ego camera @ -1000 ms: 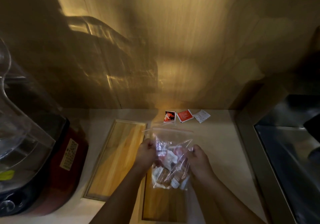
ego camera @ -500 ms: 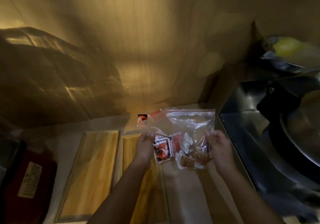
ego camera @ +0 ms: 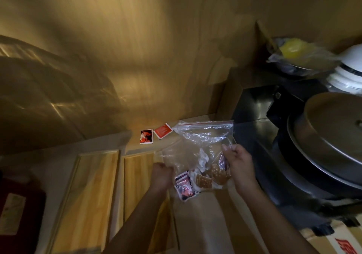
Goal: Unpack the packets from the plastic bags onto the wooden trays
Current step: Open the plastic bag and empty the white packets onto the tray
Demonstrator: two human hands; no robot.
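Dim, amber-lit corner here, a pale bench [ego camera: 195,224] running under a wood-panelled wall, with a big lidded steel pot [ego camera: 331,136] off to the right. Two wooden trays lie side by side on the bench: the left tray [ego camera: 86,200] bare, the right tray [ego camera: 139,177] partly under the left forearm. Above them, both hands have a clear plastic bag [ego camera: 203,136] held up. The left hand [ego camera: 162,175] is closed in a fist on the bag's left edge; the right hand [ego camera: 239,165] pinches the right side with curled fingers. The red zip strip runs along the top, and whether it is open I can't tell. The packets [ego camera: 197,181] are bunched at the bottom of the bag, none on the trays yet. Two loose red packets [ego camera: 154,134] lie by the wall. So we're early in the emptying step, I'd say. Next move calls for getting the mouth open, then tipping or picking packets out over a tray.
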